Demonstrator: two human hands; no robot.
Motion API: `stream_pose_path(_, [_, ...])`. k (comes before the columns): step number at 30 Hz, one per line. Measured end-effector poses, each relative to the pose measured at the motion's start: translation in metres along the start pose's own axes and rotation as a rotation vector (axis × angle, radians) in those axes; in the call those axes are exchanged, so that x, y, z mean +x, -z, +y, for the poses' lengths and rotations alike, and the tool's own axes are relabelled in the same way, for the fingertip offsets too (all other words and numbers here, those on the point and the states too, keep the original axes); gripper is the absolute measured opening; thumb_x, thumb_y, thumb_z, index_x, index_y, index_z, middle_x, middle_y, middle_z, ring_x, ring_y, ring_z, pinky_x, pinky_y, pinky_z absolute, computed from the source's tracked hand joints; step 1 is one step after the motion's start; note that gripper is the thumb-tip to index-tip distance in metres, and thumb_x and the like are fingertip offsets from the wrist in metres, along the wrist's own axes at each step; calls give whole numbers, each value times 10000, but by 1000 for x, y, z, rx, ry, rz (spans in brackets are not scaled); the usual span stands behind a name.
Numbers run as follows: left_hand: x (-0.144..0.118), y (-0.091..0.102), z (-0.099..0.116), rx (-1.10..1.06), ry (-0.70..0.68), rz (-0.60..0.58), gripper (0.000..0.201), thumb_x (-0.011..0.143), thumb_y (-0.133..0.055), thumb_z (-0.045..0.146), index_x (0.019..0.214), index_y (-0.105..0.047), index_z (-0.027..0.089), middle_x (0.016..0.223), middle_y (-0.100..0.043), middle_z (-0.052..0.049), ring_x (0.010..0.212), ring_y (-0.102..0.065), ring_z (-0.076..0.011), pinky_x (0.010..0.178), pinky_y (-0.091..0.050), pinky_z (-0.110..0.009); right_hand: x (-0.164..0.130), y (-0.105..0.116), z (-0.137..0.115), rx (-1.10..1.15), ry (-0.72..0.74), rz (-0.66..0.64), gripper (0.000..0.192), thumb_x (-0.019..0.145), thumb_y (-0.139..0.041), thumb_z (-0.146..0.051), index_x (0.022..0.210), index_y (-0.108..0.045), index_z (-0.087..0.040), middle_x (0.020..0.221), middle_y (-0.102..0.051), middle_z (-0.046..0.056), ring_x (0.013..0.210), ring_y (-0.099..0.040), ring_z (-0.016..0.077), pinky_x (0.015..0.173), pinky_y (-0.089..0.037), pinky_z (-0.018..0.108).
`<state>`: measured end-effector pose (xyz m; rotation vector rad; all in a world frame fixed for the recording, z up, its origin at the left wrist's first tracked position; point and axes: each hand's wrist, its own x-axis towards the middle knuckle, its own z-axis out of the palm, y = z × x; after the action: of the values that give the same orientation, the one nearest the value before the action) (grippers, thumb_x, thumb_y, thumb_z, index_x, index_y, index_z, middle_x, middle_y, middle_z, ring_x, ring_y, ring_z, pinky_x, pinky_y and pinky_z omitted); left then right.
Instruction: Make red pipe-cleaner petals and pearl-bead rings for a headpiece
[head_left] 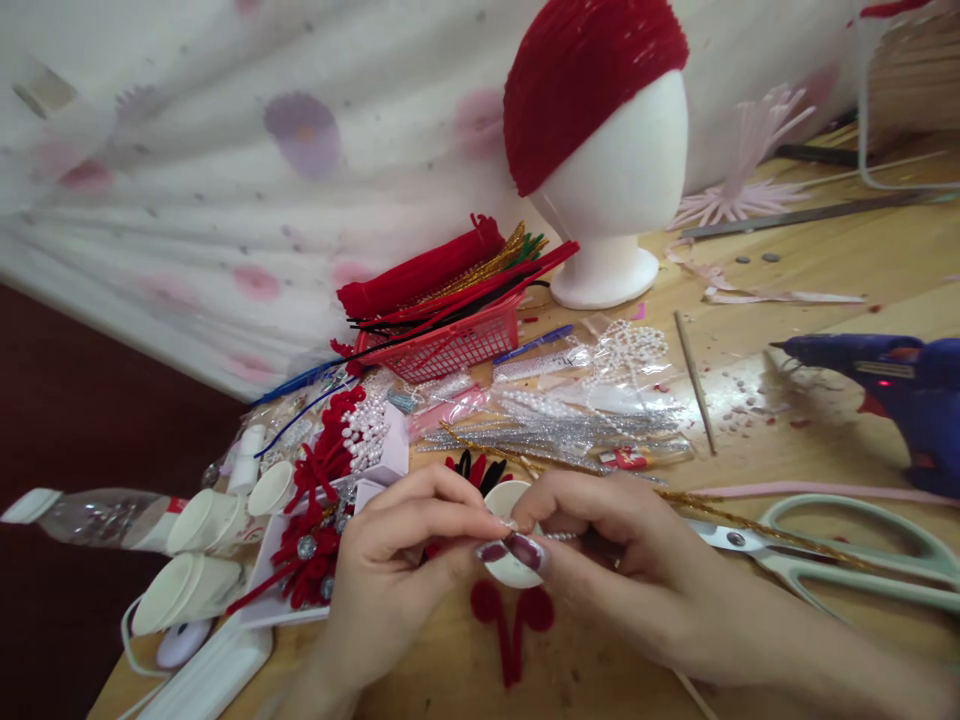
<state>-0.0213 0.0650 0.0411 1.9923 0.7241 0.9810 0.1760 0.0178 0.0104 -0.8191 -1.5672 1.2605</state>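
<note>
My left hand and my right hand meet low in the middle of the wooden table. Both pinch something small between thumb and fingertips over a white round disc. A short string of small pearls shows by my right fingers; what exactly each hand grips is hidden. A red pipe-cleaner shape with two loops lies on the table just below my hands. Black and red petals stick out behind the disc.
A white foam head wears a red pipe-cleaner cap. A red basket of pipe cleaners, bags of pearls, a blue glue gun, mint scissors, paper cups and a plastic bottle surround my hands.
</note>
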Motion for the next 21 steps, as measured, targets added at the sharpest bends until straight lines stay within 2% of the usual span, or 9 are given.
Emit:
stream_pose_path(4, [-3,-1,0,52,-44,58,146,846,-757,192,929,-830,286,777,-701,-30,653,-623,-133,538,-498,-201,-1,0,1,31,-44,-28,137,978,-501,-295,993,-577,-183,768,-573,-4,584,-490,106,516,-377,212])
stream_pose_path(8, [-6,0,-2,-11,-30,11,179,859,-744,187,973,-827,298,790,-690,-38,677,-628,-134,556,-505,-196,-2,-1,-1,45,-109,-48,140,958,-520,-318,1007,-541,-188,806,-572,11,581,-488,111,497,-351,216])
stream_pose_path(12, [-7,1,-3,-124,70,-13,209,839,-772,216,1013,-816,322,793,-690,-34,683,-618,-130,552,-490,-185,-1,-2,-1,5,-88,-24,105,901,-558,-227,999,-564,-191,847,-586,25,633,-518,124,512,-358,214])
stream_pose_path(14, [-7,0,-3,-201,136,-23,220,818,-795,223,1014,-813,322,783,-685,-23,680,-616,-118,565,-492,-170,0,-2,0,19,-84,-34,87,914,-560,-246,976,-573,-188,828,-604,24,618,-527,122,512,-372,215])
stream_pose_path(17, [-7,-3,-2,-313,192,-18,210,783,-826,219,975,-818,304,746,-677,-8,648,-611,-101,570,-502,-154,1,-2,0,63,-77,-39,157,957,-537,-324,923,-580,-176,772,-628,22,588,-549,121,511,-398,220])
stream_pose_path(21, [-9,-5,-3,-385,248,24,224,740,-853,170,933,-819,278,711,-706,-4,601,-624,-90,550,-516,-139,1,-2,1,77,-27,7,170,953,-537,-301,879,-604,-163,710,-592,2,567,-507,107,508,-386,214])
